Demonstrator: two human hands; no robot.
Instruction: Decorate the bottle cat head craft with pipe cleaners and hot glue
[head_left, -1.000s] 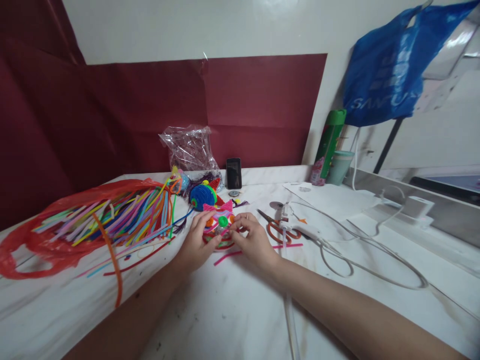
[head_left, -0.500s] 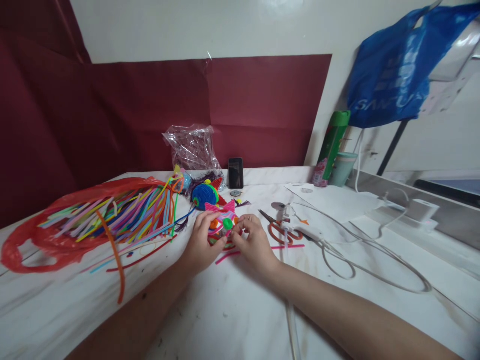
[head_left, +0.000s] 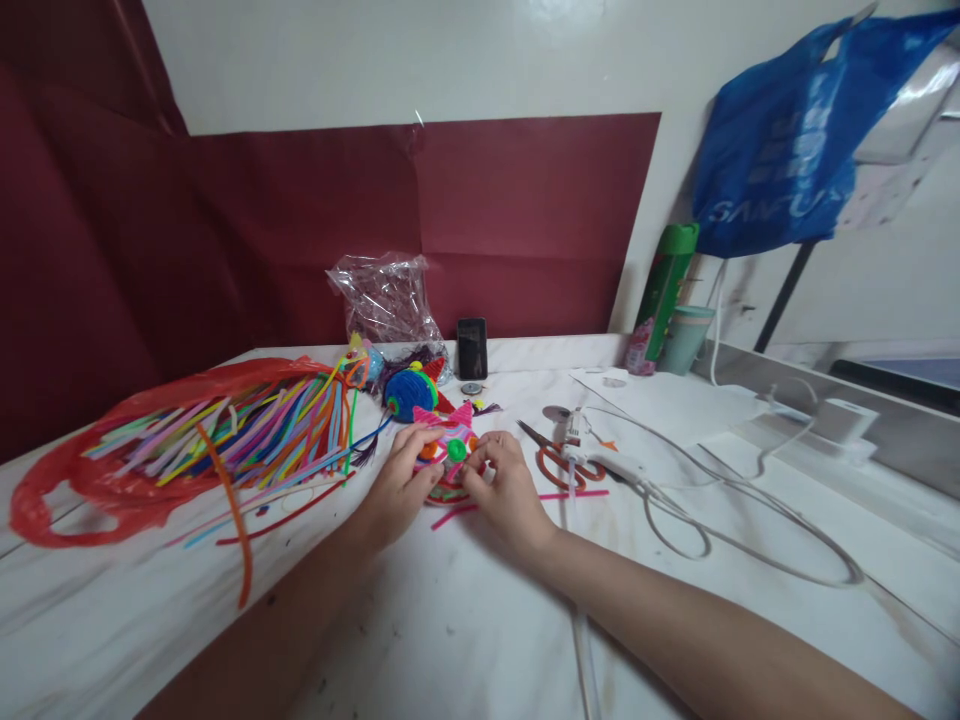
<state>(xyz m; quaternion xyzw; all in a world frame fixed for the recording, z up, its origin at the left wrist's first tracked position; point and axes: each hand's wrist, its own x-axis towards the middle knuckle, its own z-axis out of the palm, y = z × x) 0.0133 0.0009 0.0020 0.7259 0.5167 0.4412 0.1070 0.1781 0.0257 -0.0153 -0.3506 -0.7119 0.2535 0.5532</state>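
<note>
A small craft animal face point(head_left: 448, 432), made of pink pipe cleaners, lies on the table in front of me. It has two pointed pink ears, orange rounds at its sides and a green round piece in the middle. My left hand point(head_left: 400, 485) grips its left side, with fingers along the top and the thumb lower down. My right hand point(head_left: 508, 490) has its fingertips pinched at the right edge, by the green piece. What exactly lies between those fingertips is hidden. Pink pipe cleaner pieces point(head_left: 589, 493) lie beside and below the face.
A red plastic bag point(head_left: 52, 535) with many coloured pipe cleaners point(head_left: 247, 425) spreads at left. A blue yarn-wrapped ball point(head_left: 409, 395) and a phone point(head_left: 472, 347) stand behind. On the right are scissors point(head_left: 559, 465), a white glue gun point(head_left: 615, 465) and its looping cord point(head_left: 780, 560).
My left thumb has drawn back from the lower middle of the face, showing more of its lower part. The right hand stays at the right edge almost unmoved.
</note>
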